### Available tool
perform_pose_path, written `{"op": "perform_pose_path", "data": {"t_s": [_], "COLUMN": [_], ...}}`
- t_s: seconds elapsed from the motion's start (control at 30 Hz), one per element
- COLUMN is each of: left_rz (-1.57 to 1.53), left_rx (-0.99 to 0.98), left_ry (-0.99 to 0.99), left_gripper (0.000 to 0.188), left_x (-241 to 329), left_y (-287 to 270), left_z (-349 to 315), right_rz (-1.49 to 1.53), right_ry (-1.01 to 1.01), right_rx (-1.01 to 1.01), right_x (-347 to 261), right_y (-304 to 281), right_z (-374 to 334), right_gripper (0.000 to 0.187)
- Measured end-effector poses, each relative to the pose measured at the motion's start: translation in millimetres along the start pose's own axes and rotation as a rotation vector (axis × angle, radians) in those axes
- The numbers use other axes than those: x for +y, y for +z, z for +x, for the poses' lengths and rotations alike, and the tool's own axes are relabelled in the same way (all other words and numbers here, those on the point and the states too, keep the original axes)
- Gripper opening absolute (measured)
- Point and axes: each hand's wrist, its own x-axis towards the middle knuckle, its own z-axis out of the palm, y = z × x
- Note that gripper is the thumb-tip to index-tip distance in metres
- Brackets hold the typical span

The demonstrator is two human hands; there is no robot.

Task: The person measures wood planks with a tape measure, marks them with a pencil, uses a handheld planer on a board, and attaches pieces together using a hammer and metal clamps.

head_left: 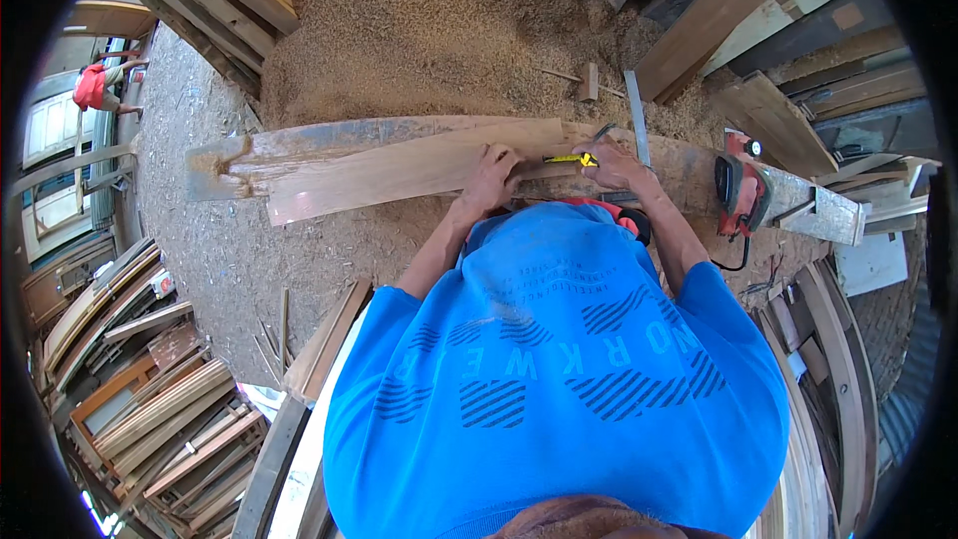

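Centre of frame: long wooden plank (399, 168) lies across a workbench (828, 210), running from left-centre to just right of centre. Left hand (491, 178) rests palm-down on the plank's right end, fingers curled loosely over the wood, not gripping anything. Right hand (616, 166) sits just right of it, fingers closed round a yellow tool (572, 159), prob. a tape measure or marker, too small to tell which. The tool's tip lies on the plank btwn the two hands. A metal square (637, 115) lies upright in the frame just above the right hand. Red power planer (743, 190) sits on the bench at right, well apart from the hands. Big sawdust heap (429, 30) fills upper centre. Stacked timber (160, 419) at lower left, another person in red (95, 88) at upper left.
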Motion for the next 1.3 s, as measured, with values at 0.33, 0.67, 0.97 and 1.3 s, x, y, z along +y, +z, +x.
{"op": "perform_pose_path", "data": {"t_s": [0.33,0.67,0.97,1.3], "left_rz": [0.124,0.005,0.387,0.579], "left_rx": [-0.029,0.073,0.001,-0.06], "left_ry": [0.007,0.086,-0.26,-0.152], "left_gripper": [0.05,0.06,0.11,0.105], "left_x": [10,-19,-32,-63], "left_y": [5,19,-57,-71], "left_z": [-7,-16,-60,-70], "right_rz": [-0.019,-0.069,0.05,-0.076], "right_ry": [-0.008,-0.021,0.058,-0.02], "right_rx": [-0.011,0.008,-0.047,-0.011], "right_x": [-2,-3,-12,-16], "right_y": [4,7,0,-5], "right_z": [5,10,5,3], "right_gripper": [0.049,0.049,0.05,0.052]}}
